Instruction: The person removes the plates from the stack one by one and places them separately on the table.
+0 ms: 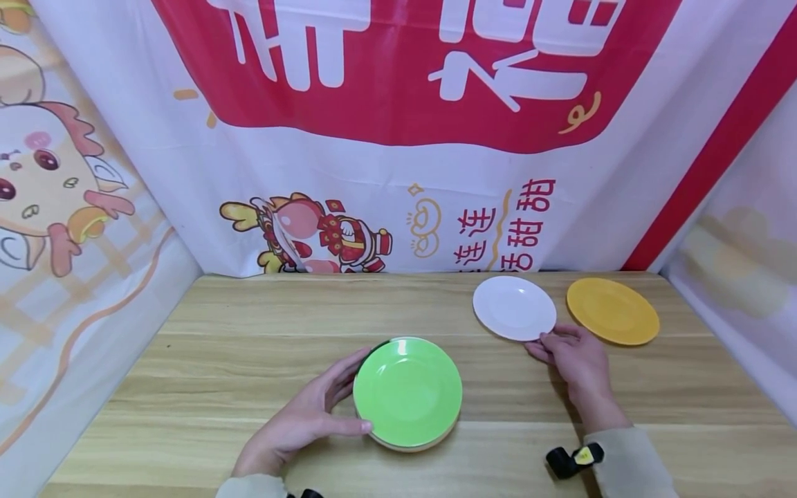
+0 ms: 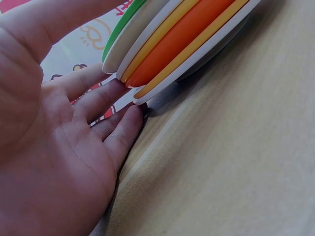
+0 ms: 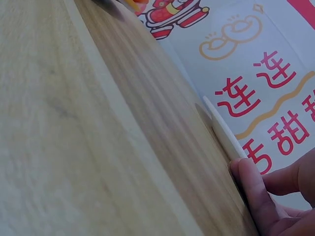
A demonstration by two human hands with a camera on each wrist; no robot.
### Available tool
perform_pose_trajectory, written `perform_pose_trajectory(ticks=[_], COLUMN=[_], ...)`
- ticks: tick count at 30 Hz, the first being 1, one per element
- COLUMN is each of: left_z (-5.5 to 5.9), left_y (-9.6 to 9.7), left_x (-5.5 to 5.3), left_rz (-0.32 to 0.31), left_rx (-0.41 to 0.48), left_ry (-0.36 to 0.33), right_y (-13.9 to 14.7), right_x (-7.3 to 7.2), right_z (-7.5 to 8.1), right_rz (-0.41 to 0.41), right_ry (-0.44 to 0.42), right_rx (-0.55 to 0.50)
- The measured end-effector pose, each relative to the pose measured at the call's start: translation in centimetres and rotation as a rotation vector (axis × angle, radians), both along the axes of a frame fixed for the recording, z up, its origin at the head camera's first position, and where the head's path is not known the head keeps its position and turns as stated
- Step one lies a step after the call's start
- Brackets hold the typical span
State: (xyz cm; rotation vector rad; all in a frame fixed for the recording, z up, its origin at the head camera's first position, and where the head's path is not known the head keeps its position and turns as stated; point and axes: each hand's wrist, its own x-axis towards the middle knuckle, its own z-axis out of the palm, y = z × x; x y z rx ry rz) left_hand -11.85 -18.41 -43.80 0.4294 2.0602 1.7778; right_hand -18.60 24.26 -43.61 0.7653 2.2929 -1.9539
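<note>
My left hand (image 1: 311, 411) grips the left side of a stack of plates, its thumb on the rim of the green plate (image 1: 407, 392) on top. In the left wrist view, the fingertips meet the rims of the stack, where white, yellow and orange plates (image 2: 172, 49) show under the green one. At the back right, my right hand (image 1: 579, 360) pinches the near right edge of a white plate (image 1: 514, 308) between thumb and fingers. From the right wrist, that white plate (image 3: 224, 130) appears edge-on, low over the table.
Just right of the white plate, a yellow plate (image 1: 613, 311) lies on the wooden table (image 1: 280, 311). Printed cloth (image 1: 398, 166) hangs along the table's back edge, with more cloth at both sides. A black wrist device (image 1: 574, 460) sits by the right sleeve.
</note>
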Motion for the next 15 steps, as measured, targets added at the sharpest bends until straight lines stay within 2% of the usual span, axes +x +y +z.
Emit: perform_pose_trajectory(ticks=[7, 12, 15], left_z=[-0.16, -0.20, -0.22], left_y=[-0.12, -0.11, -0.12], left_x=[-0.02, -0.11, -0.10], left_rz=[-0.005, -0.014, -0.011], left_rx=[0.005, 0.016, 0.018], left_ry=[0.014, 0.020, 0.017], right_y=[-0.18, -0.44, -0.75], right_x=[0.13, 0.33, 0.42], right_z=[0.06, 0.53, 0.89], right_rz=[-0.039, -0.119, -0.116], right_ry=[-0.013, 0.011, 0.036], right_rx=[0.029, 0.010, 0.000])
